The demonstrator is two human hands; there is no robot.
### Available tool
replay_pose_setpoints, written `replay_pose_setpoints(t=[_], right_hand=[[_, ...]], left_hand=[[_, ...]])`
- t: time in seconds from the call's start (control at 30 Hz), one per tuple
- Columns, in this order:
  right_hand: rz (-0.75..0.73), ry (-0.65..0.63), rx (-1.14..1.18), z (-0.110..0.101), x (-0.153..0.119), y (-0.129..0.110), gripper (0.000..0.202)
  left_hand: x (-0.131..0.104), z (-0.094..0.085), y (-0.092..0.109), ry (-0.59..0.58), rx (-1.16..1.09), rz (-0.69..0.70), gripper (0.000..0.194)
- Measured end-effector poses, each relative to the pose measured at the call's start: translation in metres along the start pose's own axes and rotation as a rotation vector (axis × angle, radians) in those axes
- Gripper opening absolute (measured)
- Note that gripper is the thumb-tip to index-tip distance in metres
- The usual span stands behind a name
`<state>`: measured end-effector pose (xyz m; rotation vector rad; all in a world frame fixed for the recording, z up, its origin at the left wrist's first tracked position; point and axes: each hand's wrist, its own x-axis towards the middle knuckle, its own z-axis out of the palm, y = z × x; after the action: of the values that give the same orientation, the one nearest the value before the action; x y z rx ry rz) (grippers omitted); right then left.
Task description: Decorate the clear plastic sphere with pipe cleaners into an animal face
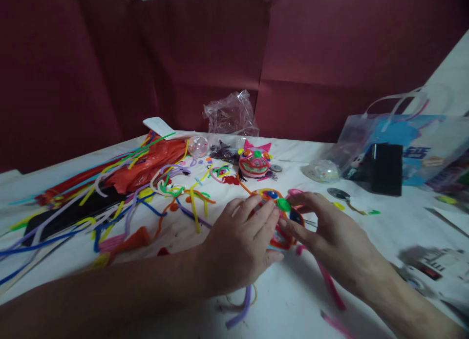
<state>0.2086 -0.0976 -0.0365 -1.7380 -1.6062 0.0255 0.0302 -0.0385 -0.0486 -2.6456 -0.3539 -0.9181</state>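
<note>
A colourful animal-face craft (279, 235), with a green button-like nose and orange outline, lies between my two hands on the white table. Across its left side rests my left hand (244, 234), fingers together and curled over the edge, hiding part of it. My right hand (324, 231) grips the right side between thumb and fingers. Just behind stands a similar finished-looking pink animal-face craft (255, 160) with pointed ears. A purple pipe cleaner (242, 309) lies in front of my left hand, and a pink pipe cleaner (331, 287) lies below my right wrist.
Many pipe cleaners (128, 212) and a red plastic bag (146, 168) spread over the left side. At the back is a clear plastic bag (232, 116). A dark phone-like slab (386, 169) leans against a carrier bag (414, 138) at right. A white glue-gun-like object (441, 261) lies nearer.
</note>
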Motion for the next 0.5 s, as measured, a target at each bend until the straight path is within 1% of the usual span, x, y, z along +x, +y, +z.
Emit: replay_pose_setpoints(t=[0.1, 0.2, 0.3, 0.5], right_hand=[[-0.021, -0.008, 0.027, 0.0013, -0.001, 0.005, 0.027], [-0.026, -0.024, 0.054, 0.0018, -0.0019, 0.0081, 0.028], [-0.003, -0.03, 0.071, 0.0009, -0.0019, 0.0088, 0.031], [0.057, -0.062, 0.095, -0.0057, 0.0038, 0.0105, 0.038]], left_hand=[[-0.004, -0.0003, 0.0027, -0.11, 0.029, -0.012, 0.071], [-0.0074, -0.0007, 0.0012, -0.169, 0.024, 0.007, 0.077], [-0.0096, 0.0002, -0.0026, -0.197, -0.003, 0.04, 0.08], [-0.0091, 0.0027, -0.0065, -0.199, -0.046, 0.076, 0.082]])
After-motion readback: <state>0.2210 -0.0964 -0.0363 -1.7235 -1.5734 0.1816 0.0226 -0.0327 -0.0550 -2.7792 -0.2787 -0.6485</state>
